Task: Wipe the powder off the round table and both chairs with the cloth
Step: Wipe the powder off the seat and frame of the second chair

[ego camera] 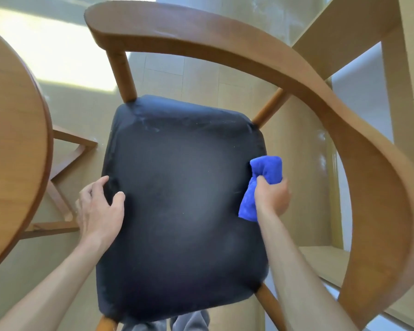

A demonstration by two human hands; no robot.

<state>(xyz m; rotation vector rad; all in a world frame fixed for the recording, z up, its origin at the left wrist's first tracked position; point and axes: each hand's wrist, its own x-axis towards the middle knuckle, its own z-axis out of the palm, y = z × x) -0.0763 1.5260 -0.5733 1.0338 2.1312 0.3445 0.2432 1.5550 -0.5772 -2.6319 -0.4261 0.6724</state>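
Cloth [261, 182]: bright blue, plush, bunched into a wad, bulging above the fist and trailing below it. Long axis roughly up-down in the view, upper end pointing toward the chair back, lower end toward the wearer. Located at the right edge of the chair seat [179, 199], touching the cushion side.

Right hand [271, 194]: closed into a fist around the cloth's middle, thumb over the top.

Left hand [101, 209]: empty, loosely spread, fingertips resting on the seat's left edge, palm hanging off the side.

Seat: dark, padded, squarish, faint pale streaks of powder [148, 124] near the far left corner, a few light specks elsewhere.

Curved wooden backrest [261, 46]: sweeps from far left around the right side; slight whitish dusting on its top.

Round table [12, 139]: wooden edge at left, just beside the chair, its base [67, 149] visible beneath.

Pale floor [196, 77] below, sunlit patch far left.
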